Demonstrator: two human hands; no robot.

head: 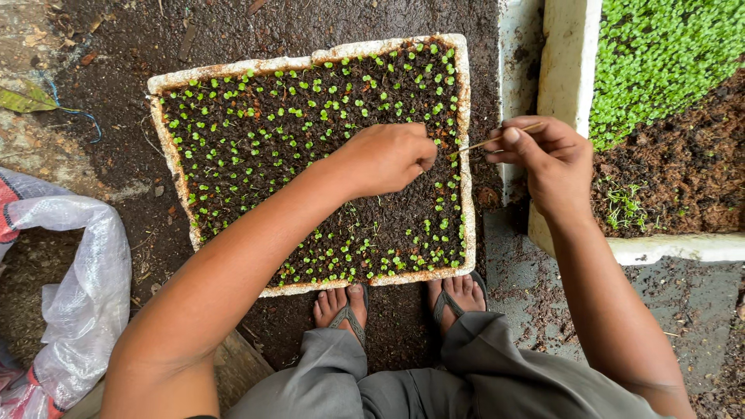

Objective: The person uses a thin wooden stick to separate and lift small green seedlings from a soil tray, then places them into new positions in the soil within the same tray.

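Head view shows right hand (547, 159) pinching a thin stick (497, 140) lying nearly level, tip pointing left toward the loosely curled, seemingly empty left hand (388, 155) over the seedling tray (464, 155).

Bare ground (310, 23) open beyond seedling tray (464, 155); white box (570, 62) blocks right.

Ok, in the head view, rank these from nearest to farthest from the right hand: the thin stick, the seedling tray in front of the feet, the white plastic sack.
1. Thin stick: held in the right hand itself.
2. Seedling tray: its edge lies just left of that hand, with the left hand over its soil.
3. Plastic sack: far left, beyond the tray.
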